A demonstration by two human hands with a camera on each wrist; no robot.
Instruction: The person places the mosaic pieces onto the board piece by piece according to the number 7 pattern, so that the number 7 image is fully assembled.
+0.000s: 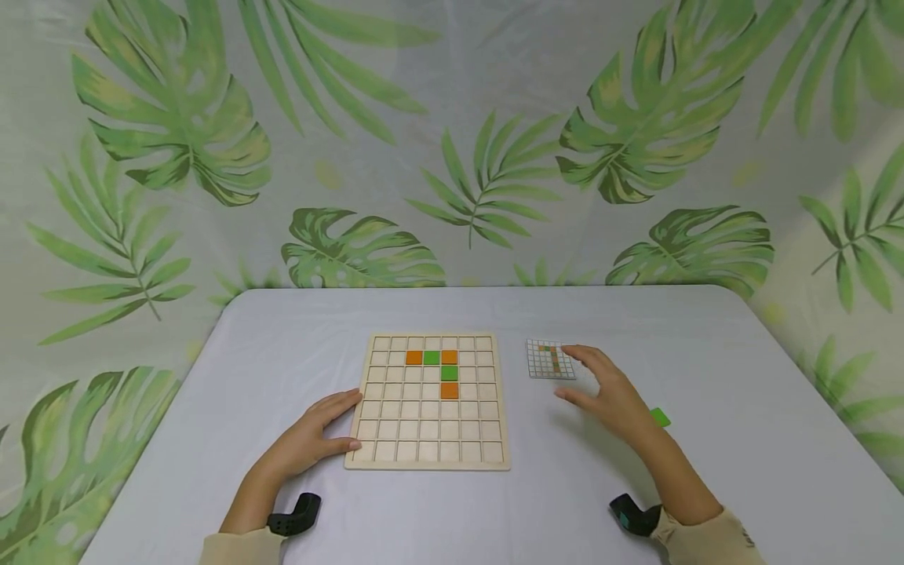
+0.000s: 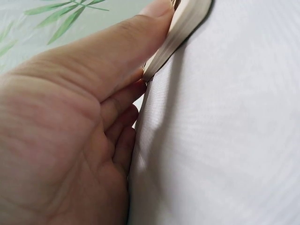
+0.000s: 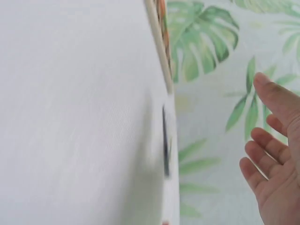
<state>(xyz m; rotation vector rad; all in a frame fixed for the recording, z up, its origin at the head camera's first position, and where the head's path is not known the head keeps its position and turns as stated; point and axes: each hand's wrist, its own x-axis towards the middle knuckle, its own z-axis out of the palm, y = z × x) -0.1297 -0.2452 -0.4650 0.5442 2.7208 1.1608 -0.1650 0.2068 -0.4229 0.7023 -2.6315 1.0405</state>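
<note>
A wooden grid board (image 1: 408,430) lies flat on the table. My left hand (image 1: 311,431) rests against its left edge, thumb and fingers spread; the left wrist view shows the thumb on the board's side (image 2: 171,47). Orange tiles (image 1: 413,358) and green tiles (image 1: 431,358) alternate along the second row, then run down one column to an orange tile (image 1: 450,390). My right hand (image 1: 607,392) is held above the table beside a small printed grid card (image 1: 542,362), its fingers relaxed and holding nothing. Its fingertips cover the card's right edge in the head view.
A loose green tile (image 1: 660,417) lies on the table, partly hidden behind the right wrist. The white-covered table (image 1: 565,510) reaches back to a leaf-patterned cloth (image 1: 494,157). A little red thing (image 3: 165,223) shows at the right wrist view's bottom edge.
</note>
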